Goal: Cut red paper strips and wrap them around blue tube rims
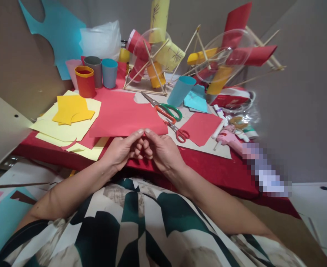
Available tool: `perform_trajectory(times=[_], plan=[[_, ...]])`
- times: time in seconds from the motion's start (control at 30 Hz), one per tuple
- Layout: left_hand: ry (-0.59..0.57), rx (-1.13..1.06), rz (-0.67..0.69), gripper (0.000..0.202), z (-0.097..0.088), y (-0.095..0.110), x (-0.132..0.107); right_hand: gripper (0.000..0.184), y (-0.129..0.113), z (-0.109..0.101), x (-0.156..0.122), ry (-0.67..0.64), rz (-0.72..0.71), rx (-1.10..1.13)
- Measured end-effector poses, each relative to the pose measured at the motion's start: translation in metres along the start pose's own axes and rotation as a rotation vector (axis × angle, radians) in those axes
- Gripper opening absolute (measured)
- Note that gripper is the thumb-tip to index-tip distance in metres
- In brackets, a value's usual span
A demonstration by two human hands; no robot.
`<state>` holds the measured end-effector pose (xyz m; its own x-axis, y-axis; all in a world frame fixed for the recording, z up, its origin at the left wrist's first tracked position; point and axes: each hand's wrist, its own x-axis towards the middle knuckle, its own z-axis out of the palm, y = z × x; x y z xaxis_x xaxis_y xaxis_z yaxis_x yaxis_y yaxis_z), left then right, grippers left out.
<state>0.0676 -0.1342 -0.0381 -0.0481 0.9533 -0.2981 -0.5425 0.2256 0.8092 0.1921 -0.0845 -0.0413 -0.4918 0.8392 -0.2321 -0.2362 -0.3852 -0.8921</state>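
Observation:
A large red paper sheet [124, 113] lies on the red-covered table [213, 170]. My left hand [121, 150] and my right hand [162, 148] meet at its near edge, thumbs and fingers pinched on that edge, knuckles touching. Green-and-orange scissors [164, 108] lie just beyond my right hand, and small red scissors [178, 132] sit beside it. A smaller red paper piece [200, 127] rests to the right.
Yellow paper sheets [69, 115] lie at left. Paper cups [96, 74] stand behind them, with a blue cup [180, 90] tipped near the middle. Two stick-and-paper windmill models [154, 55] [230, 55] stand at the back. A pink glue gun [230, 139] lies at right.

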Motion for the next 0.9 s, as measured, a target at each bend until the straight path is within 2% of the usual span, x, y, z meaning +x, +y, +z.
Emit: perform_trajectory(times=[0.13,0.37,0.47,0.6,0.67,0.7,0.73,0.8,0.9], plan=[[0.012,0.066,0.109,0.041,0.005,-0.006,0.003,0.053,0.001,0.005,-0.003,-0.037,-0.083,0.015],[0.167,0.028,0.15,0.043,0.001,-0.003,-0.005,0.051,-0.007,-0.003,-0.006,0.123,-0.119,-0.016],[0.242,0.005,0.192,0.044,-0.011,0.004,-0.009,0.047,-0.013,-0.013,-0.007,0.179,-0.143,0.004],[0.387,-0.06,0.319,0.042,-0.038,0.021,-0.016,0.044,-0.026,-0.028,-0.004,0.258,-0.193,0.098],[0.485,-0.134,0.368,0.042,-0.05,0.029,-0.022,0.044,-0.035,-0.035,-0.001,0.269,-0.225,0.139],[0.486,-0.152,0.361,0.04,-0.054,0.031,-0.025,0.044,-0.04,-0.036,0.0,0.26,-0.237,0.145],[0.454,-0.144,0.353,0.036,-0.056,0.033,-0.029,0.044,-0.044,-0.037,0.0,0.241,-0.245,0.14],[0.266,-0.045,0.256,0.022,-0.053,0.03,-0.035,0.045,-0.049,-0.035,0.0,0.184,-0.249,0.108],[-0.027,0.078,0.09,0.04,-0.037,0.019,-0.039,0.048,-0.047,-0.026,-0.006,0.088,-0.24,0.012]])
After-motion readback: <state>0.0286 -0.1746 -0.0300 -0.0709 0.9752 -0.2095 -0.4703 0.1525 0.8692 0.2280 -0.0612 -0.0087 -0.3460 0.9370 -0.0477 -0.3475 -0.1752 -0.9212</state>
